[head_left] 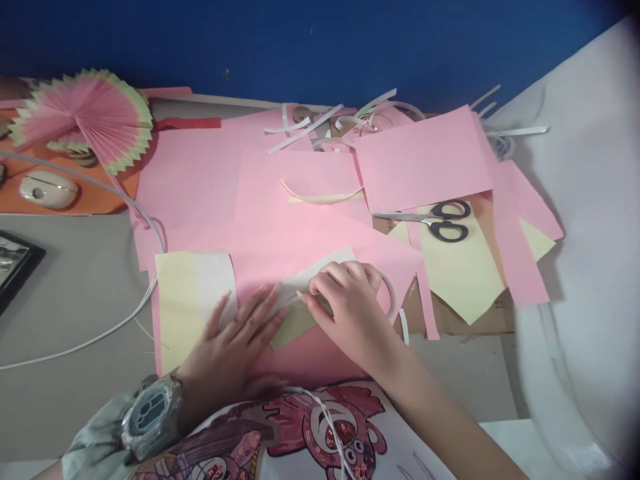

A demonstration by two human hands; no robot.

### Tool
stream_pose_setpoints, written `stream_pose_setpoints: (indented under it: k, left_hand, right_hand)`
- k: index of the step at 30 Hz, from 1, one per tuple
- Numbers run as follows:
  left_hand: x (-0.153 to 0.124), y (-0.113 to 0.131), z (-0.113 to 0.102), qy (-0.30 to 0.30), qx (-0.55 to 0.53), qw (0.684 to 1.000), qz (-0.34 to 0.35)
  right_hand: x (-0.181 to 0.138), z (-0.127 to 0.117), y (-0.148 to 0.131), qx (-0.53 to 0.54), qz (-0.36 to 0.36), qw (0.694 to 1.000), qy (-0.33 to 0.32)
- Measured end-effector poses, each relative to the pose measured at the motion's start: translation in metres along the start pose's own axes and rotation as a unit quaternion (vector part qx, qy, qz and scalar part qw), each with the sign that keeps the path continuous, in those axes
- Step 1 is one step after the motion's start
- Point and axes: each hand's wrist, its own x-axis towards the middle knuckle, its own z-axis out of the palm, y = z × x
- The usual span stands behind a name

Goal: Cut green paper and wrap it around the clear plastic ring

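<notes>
My left hand (pixel 233 343) lies flat with its fingers stretched out on a pink sheet (pixel 280 230), pressing the edge of a pale yellow paper strip (pixel 193 290). My right hand (pixel 350 303) is curled, its fingertips pinching the folded yellow and white strip (pixel 313 277) just right of the left fingers. A watch (pixel 150 413) sits on my left wrist. A ring of tape (pixel 393 293) shows partly from under my right hand.
Black-handled scissors (pixel 440 221) lie on yellow paper to the right. More pink sheets (pixel 423 157) and white paper slivers (pixel 300 130) cover the back. A pink pleated fan (pixel 83 117) and a computer mouse (pixel 49 190) are at far left. A white cable (pixel 125 200) crosses the grey table.
</notes>
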Motion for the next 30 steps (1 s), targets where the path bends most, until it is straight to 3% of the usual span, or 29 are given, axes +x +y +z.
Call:
stream_pose_setpoints:
  k: [19, 30]
  left_hand:
    - [-0.001, 0.002, 0.003, 0.011, 0.006, 1.0, -0.004]
    - [0.001, 0.004, 0.004, 0.031, -0.005, 0.999, -0.014]
  right_hand:
    - [0.0, 0.013, -0.002, -0.039, -0.01, 0.998, 0.045]
    - [0.0, 0.013, -0.003, -0.028, -0.01, 0.999, 0.037]
